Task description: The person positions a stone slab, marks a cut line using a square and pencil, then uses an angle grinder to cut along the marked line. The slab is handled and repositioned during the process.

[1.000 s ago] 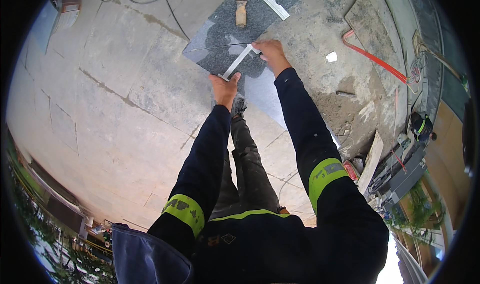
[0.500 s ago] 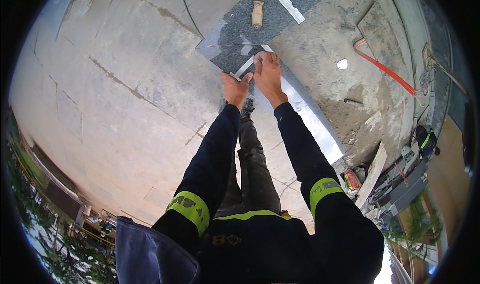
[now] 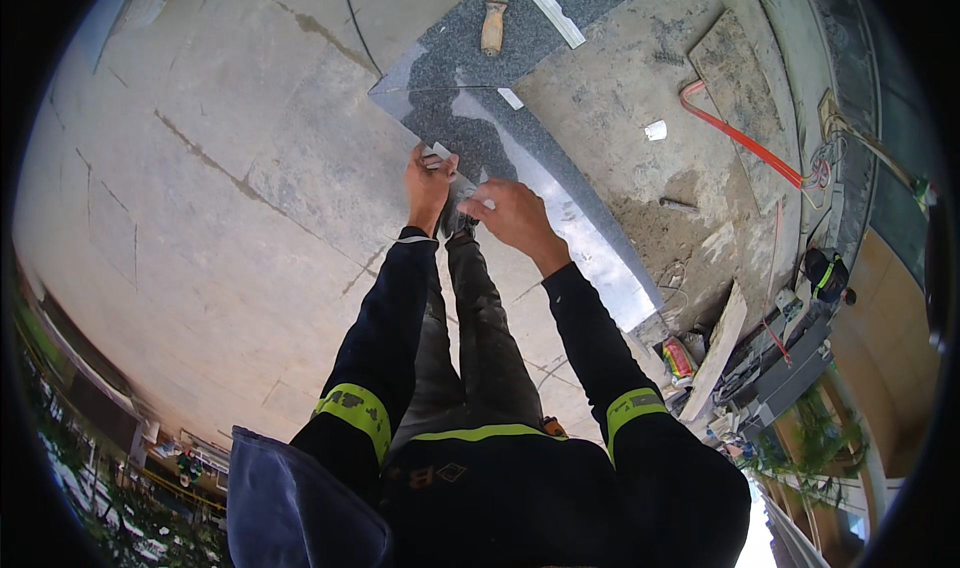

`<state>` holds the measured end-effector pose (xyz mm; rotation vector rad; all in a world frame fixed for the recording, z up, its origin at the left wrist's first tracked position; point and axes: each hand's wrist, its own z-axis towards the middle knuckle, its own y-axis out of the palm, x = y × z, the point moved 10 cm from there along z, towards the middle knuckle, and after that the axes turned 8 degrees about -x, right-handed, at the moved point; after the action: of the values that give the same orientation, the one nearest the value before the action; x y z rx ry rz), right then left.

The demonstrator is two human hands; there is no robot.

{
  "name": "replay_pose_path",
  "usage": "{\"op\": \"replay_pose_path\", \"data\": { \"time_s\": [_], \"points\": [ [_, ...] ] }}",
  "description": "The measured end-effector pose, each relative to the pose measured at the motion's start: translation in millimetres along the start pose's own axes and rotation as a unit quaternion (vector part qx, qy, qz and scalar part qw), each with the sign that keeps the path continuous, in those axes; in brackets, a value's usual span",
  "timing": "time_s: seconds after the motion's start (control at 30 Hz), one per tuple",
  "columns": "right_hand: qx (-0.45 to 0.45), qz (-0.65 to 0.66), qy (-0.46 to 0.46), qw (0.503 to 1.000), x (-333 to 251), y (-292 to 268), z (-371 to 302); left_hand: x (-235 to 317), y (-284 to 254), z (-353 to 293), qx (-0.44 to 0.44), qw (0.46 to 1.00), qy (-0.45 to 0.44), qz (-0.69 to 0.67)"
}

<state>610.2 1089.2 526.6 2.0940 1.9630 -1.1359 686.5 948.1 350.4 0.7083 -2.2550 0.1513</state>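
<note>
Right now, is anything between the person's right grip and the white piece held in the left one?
Only the left grip itself, curled partly over the white piece. Nothing else clearly visible blocks it from the right grip, close by on the right.

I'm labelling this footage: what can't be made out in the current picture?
Head view: full shape of the white tape-like piece, partly covered by the left hand's grip.
Head view: what, if anything, the right hand's grip holds; blur hides it.
Head view: blade end of the tan wooden-handled scraper, cut off by the top edge.
Head view: what the distant dark-clothed person is doing; too small.
</note>
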Motion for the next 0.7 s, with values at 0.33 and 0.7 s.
{"op": "replay_pose_path", "data": {
  "time_s": [0.33, 0.7],
  "points": [
    [0.264, -0.097, 0.056, 0.958, 84.1, -97.3, 99.8, 21.4, -0.1, 13.5, 0.018, 0.943, 0.005, 0.332],
    [0.260, -0.254, -0.130, 0.923, 68.8, -82.9, 99.5, -14.8, 1.9, 22.1, 0.010, 0.973, -0.001, 0.230]
  ]
}}
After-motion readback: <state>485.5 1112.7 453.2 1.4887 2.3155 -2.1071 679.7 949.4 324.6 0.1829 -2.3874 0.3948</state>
